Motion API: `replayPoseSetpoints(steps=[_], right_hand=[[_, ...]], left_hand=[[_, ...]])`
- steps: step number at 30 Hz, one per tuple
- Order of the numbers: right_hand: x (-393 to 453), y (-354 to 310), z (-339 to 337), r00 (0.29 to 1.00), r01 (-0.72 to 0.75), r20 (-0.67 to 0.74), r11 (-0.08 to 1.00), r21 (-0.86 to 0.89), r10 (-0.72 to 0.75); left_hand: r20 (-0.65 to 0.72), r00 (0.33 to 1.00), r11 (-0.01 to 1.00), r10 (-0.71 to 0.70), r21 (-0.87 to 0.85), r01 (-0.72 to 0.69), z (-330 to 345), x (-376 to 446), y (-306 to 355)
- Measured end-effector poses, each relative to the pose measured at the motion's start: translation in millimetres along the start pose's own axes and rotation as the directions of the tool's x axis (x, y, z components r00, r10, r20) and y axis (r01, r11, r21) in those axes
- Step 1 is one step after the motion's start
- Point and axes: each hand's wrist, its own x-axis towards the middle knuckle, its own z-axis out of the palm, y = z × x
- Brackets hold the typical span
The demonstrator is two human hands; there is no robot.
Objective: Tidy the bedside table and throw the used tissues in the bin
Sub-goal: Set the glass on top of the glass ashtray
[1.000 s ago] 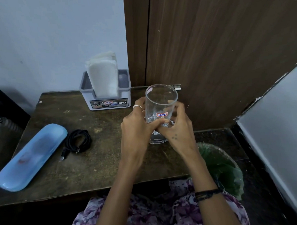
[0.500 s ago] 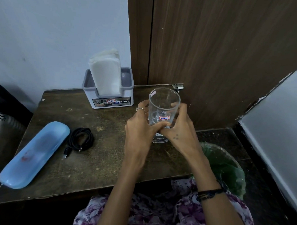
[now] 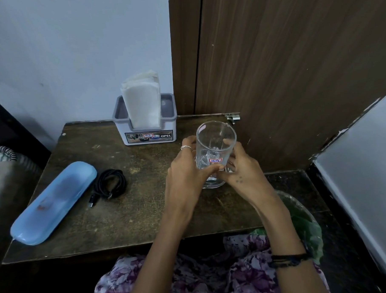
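A clear drinking glass (image 3: 216, 136) with a small red-edged sticker stands upright at the right side of the dark wooden bedside table (image 3: 133, 217). My left hand (image 3: 184, 180) wraps its left side and my right hand (image 3: 244, 173) its right side, fingers meeting low on the front. A grey and white tissue holder (image 3: 147, 135) with a stack of clean white tissues (image 3: 142, 102) stands at the back of the table. Right of the table, on the floor, sits a bin (image 3: 306, 225) lined with a green bag. No loose used tissue shows on the table.
A light blue oblong case (image 3: 55, 201) lies at the table's left. A coiled black cable (image 3: 109, 185) lies beside it. A wooden door (image 3: 283, 65) rises behind the table. A white panel (image 3: 365, 161) stands at the right. My floral clothing fills the bottom.
Both hands keep their hold on the glass. The glass has shifted slightly farther back and right on the table. My head view has drifted a little.
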Motion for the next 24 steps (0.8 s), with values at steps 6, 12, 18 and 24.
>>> replayPoseSetpoints(steps=[6, 12, 18, 24], right_hand=[[-1, 7, -17, 0.999, -0.021, -0.025, 0.998, 0.058, 0.023], [-1, 19, -25, 0.993, -0.060, -0.102, 0.997, -0.042, 0.056], [-2, 20, -20, 0.990, -0.122, -0.071, 0.992, 0.012, 0.122], [1, 22, -16, 0.987, -0.155, -0.031, 0.983, 0.099, 0.159]], left_hand=[[0.052, 0.997, 0.991, 0.057, 0.115, -0.062, -3, -4, -5], [0.003, 1.000, 0.996, 0.004, 0.091, -0.004, -7, -15, -18], [0.021, 0.994, 0.992, -0.105, -0.073, 0.106, 7, -27, -37], [-0.067, 0.995, 0.989, -0.077, -0.134, 0.068, 8, -23, -42]])
